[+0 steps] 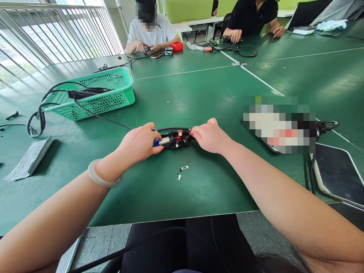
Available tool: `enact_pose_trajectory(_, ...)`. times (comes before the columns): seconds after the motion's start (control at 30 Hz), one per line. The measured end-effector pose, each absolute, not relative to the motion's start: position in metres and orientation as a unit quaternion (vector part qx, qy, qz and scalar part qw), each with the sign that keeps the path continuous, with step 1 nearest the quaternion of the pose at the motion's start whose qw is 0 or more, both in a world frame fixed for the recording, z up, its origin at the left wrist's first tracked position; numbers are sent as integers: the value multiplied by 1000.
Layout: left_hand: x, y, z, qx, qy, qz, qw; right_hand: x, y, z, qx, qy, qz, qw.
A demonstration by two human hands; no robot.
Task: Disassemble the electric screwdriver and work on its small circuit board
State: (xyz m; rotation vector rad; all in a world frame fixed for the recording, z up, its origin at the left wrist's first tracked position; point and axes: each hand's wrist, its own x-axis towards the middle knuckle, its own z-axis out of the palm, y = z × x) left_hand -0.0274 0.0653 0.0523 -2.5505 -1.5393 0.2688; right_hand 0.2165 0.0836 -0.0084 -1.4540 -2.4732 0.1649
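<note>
Green tabletop (159, 197) carries the opened black device (173, 141) near its front edge, within easy reach; my left hand (138, 141) grips one end to steady it, while my right hand (212, 136), fingers closed, apparently pinches the other.

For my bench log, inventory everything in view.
Table: 1, green, centre
Device: 1, mostly black, between hands
Loose parts: several, white/black, below device
Basket: 1, mint, left
Cables: several, black, basket, far side
Packet: 1, pale, left
Blurred item: 1, pale, right
Phone: 1, dark-screened, right
Box: 1, red, far side
Laptop: 1, black, upper right
Railing: 1, silver, left
People: 2, white/black tops, across
Left hand: 1, bare, device's left end
Right hand: 1, bare, its right end
</note>
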Motion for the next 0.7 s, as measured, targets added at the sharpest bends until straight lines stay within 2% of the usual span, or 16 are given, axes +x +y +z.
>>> enact_pose_trajectory(0.3,-25,80,61,-877,-455,142,62,218,86,-5,-511,-843,128,104)
enact_pose_trajectory(0.7,-31,108,69,-890,-414,185,-51,224,87,-6,-507,-841,158,106)
